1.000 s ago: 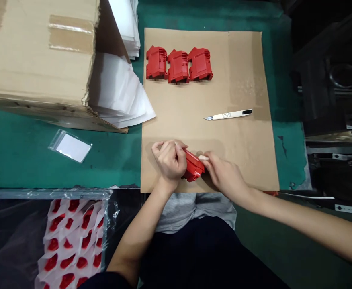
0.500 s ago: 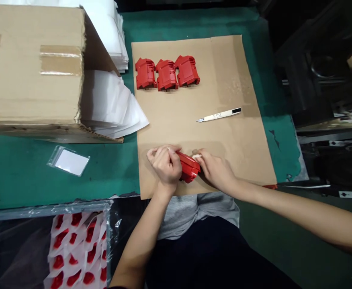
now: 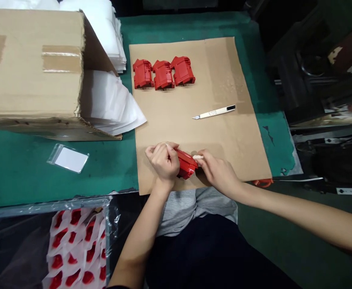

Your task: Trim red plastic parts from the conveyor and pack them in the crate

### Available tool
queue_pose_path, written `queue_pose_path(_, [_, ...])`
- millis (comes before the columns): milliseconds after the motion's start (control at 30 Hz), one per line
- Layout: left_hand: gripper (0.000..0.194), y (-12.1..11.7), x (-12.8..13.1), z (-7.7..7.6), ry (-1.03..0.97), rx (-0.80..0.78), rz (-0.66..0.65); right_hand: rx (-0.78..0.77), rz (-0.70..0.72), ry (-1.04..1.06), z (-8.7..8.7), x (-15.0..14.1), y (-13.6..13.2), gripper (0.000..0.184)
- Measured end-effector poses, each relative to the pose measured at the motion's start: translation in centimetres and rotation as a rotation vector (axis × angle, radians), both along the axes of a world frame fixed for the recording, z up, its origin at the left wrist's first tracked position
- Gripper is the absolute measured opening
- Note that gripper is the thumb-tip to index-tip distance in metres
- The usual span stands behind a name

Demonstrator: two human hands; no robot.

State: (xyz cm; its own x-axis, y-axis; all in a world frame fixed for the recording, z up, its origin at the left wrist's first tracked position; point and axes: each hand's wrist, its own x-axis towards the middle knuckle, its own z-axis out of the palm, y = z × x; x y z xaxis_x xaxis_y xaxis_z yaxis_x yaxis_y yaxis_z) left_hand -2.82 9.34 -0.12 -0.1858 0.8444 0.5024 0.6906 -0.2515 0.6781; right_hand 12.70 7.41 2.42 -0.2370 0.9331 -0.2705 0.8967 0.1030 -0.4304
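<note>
My left hand [image 3: 164,161] is closed around one end of a red plastic part [image 3: 186,163], held tilted over the near edge of the cardboard sheet [image 3: 176,116]. My right hand [image 3: 218,166] pinches a small white piece [image 3: 198,157] against the right end of that part; its exact kind does not show. Toward the back left of the sheet stand three similar red plastic parts [image 3: 163,75] in a row. A craft knife [image 3: 213,112] with a white handle lies on the sheet beyond my hands, its blade pointing left.
An open cardboard box [image 3: 31,96] with white sheets [image 3: 115,106] sticking out stands at the left. A small zip bag [image 3: 70,158] lies on the green mat [image 3: 19,168]. Below left, a plastic-lined bin [image 3: 108,224] holds several wrapped red parts. A white stack [image 3: 97,24] sits behind.
The view has shifted slightly. The white piece now shows more between my right fingers, slightly farther right against the red part. My left hand keeps its grip.
</note>
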Motion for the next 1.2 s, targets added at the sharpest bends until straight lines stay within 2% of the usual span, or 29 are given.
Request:
queue_pose_path(400, [0.037, 0.1, -0.2, -0.2, 0.005, 0.008, 0.01, 0.052, -0.098, -0.018, -0.7, -0.4, -0.3, 0.033])
queue_pose_path(600, [0.037, 0.1, -0.2, -0.3, 0.004, 0.011, 0.014, 0.1, -0.084, 0.018, -0.9, -0.5, -0.7, 0.035])
queue_pose_path(733, [0.038, 0.1, -0.3, -0.4, 0.006, 0.04, 0.012, 0.044, -0.118, -0.066, -0.7, -0.7, -0.3, 0.034])
queue_pose_path(867, [0.039, 0.2, -0.5, -0.4, 0.025, 0.034, -0.002, 0.017, 0.046, -0.023, 1.1, -0.4, 0.1, 0.035])
queue_pose_path(1000, [0.039, 0.1, -0.7, -0.5, 0.039, 0.024, -0.019, 0.02, 0.168, -0.077, 2.8, -0.1, 0.0, 0.036])
queue_pose_path(1200, [0.038, 0.1, -0.6, -0.7, 0.034, 0.01, -0.01, 0.055, 0.215, -0.081, 2.5, -0.2, -0.1, 0.039])
